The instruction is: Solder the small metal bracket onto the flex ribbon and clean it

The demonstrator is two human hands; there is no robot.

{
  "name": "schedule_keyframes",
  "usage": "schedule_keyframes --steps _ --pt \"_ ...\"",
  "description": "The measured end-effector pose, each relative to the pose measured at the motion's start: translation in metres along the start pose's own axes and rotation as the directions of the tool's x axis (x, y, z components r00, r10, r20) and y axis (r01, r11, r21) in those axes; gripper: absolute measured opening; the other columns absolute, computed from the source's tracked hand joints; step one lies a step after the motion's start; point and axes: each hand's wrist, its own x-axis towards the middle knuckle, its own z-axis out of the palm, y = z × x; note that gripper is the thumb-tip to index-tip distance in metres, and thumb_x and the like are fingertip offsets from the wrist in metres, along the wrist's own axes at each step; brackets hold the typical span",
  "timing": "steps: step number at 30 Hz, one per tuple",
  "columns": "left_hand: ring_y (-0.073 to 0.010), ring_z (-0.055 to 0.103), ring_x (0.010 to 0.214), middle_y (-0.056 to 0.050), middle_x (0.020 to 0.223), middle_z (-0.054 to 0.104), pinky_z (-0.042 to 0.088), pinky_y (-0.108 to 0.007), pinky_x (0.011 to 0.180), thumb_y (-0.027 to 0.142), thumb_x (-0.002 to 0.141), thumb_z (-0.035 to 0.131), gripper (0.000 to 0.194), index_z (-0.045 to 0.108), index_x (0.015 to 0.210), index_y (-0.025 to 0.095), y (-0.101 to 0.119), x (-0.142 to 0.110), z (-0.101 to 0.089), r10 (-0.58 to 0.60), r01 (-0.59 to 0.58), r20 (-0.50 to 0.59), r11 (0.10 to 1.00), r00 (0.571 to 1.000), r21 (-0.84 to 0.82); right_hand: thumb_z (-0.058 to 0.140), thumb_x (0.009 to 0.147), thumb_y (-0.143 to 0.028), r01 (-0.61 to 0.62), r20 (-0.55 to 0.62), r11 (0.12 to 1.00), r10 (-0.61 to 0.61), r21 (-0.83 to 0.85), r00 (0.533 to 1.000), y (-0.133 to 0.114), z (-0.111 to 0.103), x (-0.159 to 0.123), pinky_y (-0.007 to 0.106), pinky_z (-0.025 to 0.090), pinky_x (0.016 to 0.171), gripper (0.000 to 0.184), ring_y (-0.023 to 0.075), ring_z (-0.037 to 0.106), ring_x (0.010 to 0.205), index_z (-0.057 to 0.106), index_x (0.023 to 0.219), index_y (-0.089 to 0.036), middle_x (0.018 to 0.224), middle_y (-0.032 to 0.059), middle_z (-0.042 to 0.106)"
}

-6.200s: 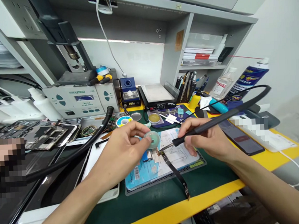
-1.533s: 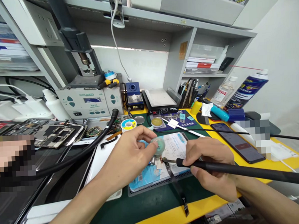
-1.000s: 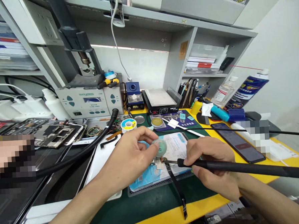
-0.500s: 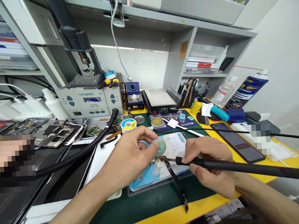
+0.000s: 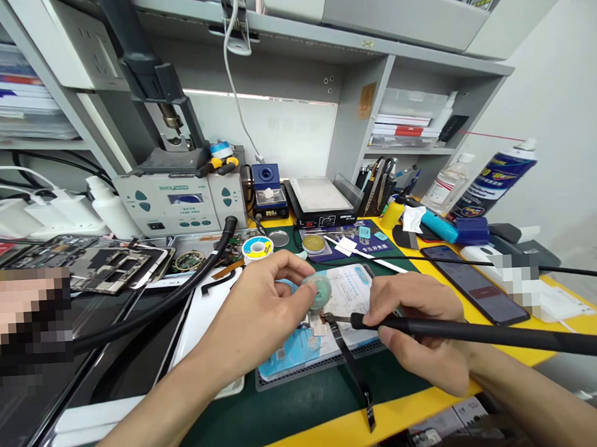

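Note:
My left hand (image 5: pixel 253 316) pinches a small roll of pale green translucent tape (image 5: pixel 318 291) at its fingertips. My right hand (image 5: pixel 417 331) grips a black soldering iron (image 5: pixel 458 323), its metal tip reaching a small connector end (image 5: pixel 327 318) of a black flex ribbon cable (image 5: pixel 355 370). The ribbon runs down toward the bench's yellow front edge. Both hands hang just above a printed paper and a blue card (image 5: pixel 296 360) lying on a grey mat (image 5: pixel 316 376). The roll hides part of the paper, and the tip's exact contact is too small to tell.
Behind stand a hot air station (image 5: pixel 177 203), a blue iron station (image 5: pixel 265 192) and a preheater (image 5: pixel 320 199). A solder spool (image 5: pixel 256 249) sits nearby. Opened phones (image 5: pixel 113 268) and a black hose (image 5: pixel 182 296) lie left. A phone (image 5: pixel 474 284) and spray can (image 5: pixel 491 183) are right.
Over the last second almost nothing has moved. Compared with the oldest frame, my right hand sits lower and the iron lies nearly level instead of slanting up to the right.

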Motion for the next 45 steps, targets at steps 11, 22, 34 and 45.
schedule_keyframes --steps 11,22,34,45 --pt "-0.0089 0.045 0.045 0.002 0.07 0.058 0.036 -0.02 0.035 0.038 0.083 0.067 0.022 0.062 0.093 0.02 -0.002 0.0004 -0.0007 -0.014 0.015 -0.047 1.0 0.999 0.018 0.055 0.067 -0.007 -0.017 0.001 1.0 0.017 -0.002 1.0 -0.0015 -0.0011 0.0005 0.028 0.042 0.051 0.022 0.0141 0.053 0.051 0.066 0.081 -0.02 0.063 0.0007 0.062" --pt "-0.0063 0.042 0.044 0.002 0.074 0.062 0.039 -0.02 0.038 0.039 0.083 0.068 0.022 0.063 0.09 0.019 -0.0028 0.001 0.0014 -0.006 0.007 -0.066 1.0 0.998 0.006 0.056 0.066 -0.007 -0.028 -0.006 0.999 0.028 0.021 1.0 0.0007 0.0 -0.0025 0.028 0.039 0.051 0.021 0.0134 0.051 0.051 0.066 0.08 -0.019 0.062 0.0009 0.06" --pt "-0.0059 0.04 0.041 0.003 0.073 0.062 0.038 -0.021 0.038 0.041 0.084 0.067 0.022 0.063 0.089 0.02 -0.0034 0.0017 0.0013 0.017 -0.016 -0.073 1.0 0.997 0.025 0.056 0.067 -0.007 -0.031 -0.011 1.0 0.031 0.004 0.999 -0.0007 0.0001 -0.0008 0.028 0.039 0.051 0.02 0.0133 0.051 0.05 0.066 0.08 -0.02 0.061 0.0002 0.06" --pt "-0.0062 0.04 0.04 0.004 0.069 0.06 0.039 -0.021 0.037 0.038 0.083 0.067 0.019 0.063 0.09 0.02 -0.0039 0.0026 0.0024 0.004 -0.003 -0.073 1.0 0.997 0.016 0.056 0.067 -0.007 -0.019 0.006 1.0 0.019 -0.002 1.0 0.0016 -0.0009 -0.0031 0.027 0.039 0.051 0.021 0.0132 0.051 0.051 0.066 0.08 -0.02 0.061 -0.0001 0.059"
